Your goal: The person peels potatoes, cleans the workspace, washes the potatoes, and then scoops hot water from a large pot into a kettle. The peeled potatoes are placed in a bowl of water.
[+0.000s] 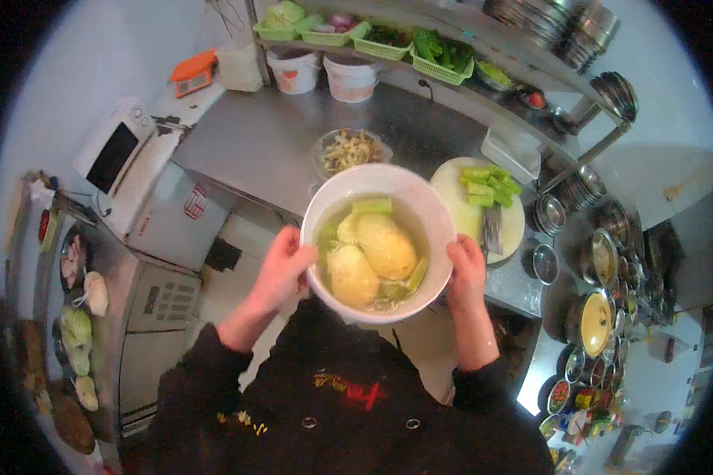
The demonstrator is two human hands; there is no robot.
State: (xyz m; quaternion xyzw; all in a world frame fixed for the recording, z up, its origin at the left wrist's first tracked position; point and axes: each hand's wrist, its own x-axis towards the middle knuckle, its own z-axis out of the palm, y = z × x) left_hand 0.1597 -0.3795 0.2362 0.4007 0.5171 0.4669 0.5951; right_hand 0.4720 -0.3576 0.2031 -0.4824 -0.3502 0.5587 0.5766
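A white bowl [380, 172] is held up before my chest between both hands. My left hand [285, 261] grips its left rim, and my right hand [467, 267] grips the rim on the right. Inside are two pale yellow, peeled potato-like pieces [380, 246] in cloudy liquid, with cut green stalk pieces [372, 206] around them. Just beyond the bowl, a clear container [386, 153] holds pale strips [350, 151]. To the right, a round cutting board [448, 178] carries cut green stalks [490, 185] and a knife [492, 230].
The steel counter [249, 136] runs ahead and bends right, where many metal bowls [545, 264] stand. A shelf above holds green baskets [383, 47] of vegetables. White buckets [350, 80], an orange scale [192, 74] and a white microwave [116, 154] are farther left.
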